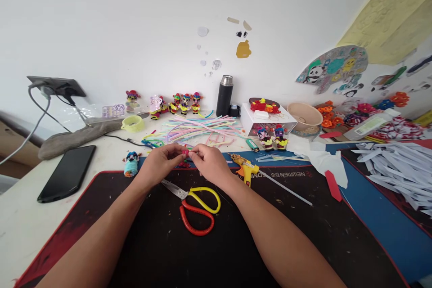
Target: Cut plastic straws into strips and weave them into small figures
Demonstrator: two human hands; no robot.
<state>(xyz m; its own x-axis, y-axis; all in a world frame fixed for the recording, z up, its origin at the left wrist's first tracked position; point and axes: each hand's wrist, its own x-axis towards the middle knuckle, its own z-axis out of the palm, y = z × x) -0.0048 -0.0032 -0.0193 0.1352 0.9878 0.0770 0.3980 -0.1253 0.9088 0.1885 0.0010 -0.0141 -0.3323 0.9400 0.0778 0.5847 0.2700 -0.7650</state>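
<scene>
My left hand [159,163] and my right hand [209,161] meet above the far edge of the black desk mat. Their fingertips are pinched together on a small pink-red piece [185,153], too small to make out fully. Just beneath them lies another dark red bit [184,164], partly covered by the fingers. Scissors [184,194] with one yellow and one red handle rest open below my hands, blade tips hidden by my left hand. To the right of my right hand lies a yellow glue gun [248,170] with a long glue stick in its back. A small figure in light blue [131,164] stands left of my left hand.
Behind my hands are a bundle of pastel pipe cleaners [202,127], several small figures [185,103], a black thermos [225,95] and a white box [268,119]. A phone [67,173] lies left, near driftwood [81,137]. White paper strips [398,173] are heaped right.
</scene>
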